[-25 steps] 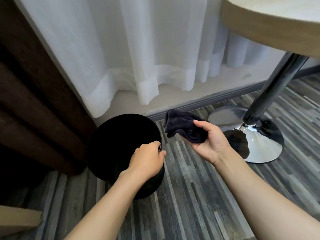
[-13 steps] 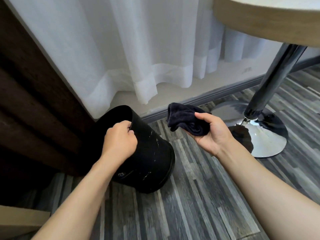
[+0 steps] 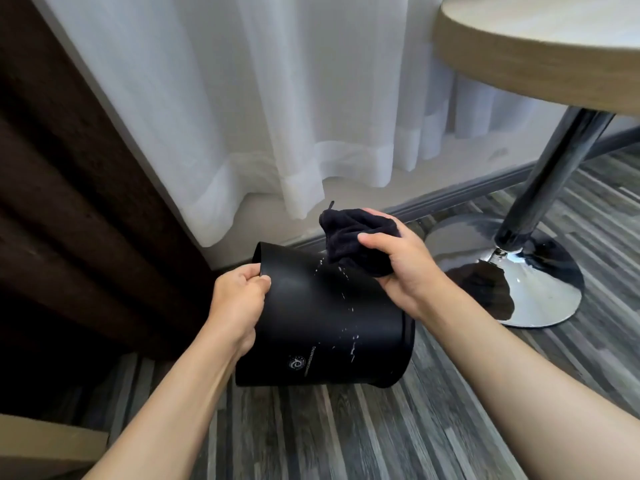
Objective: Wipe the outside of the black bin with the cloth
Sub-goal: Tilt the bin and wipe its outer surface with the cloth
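The black bin is tipped away from me, its open mouth facing the wall and its base toward me. White specks and streaks run down its outer wall, and a small round logo sits near the base. My left hand grips the bin's rim on the left side. My right hand holds a bunched dark cloth and presses it against the bin's upper right side.
A white sheer curtain hangs behind the bin, with a dark brown curtain at the left. A round table on a chrome pedestal base stands at the right. Grey wood-look floor lies in front.
The bin has been tipped further and turned so its side faces me. My right hand has brought the cloth down onto the bin's wall.
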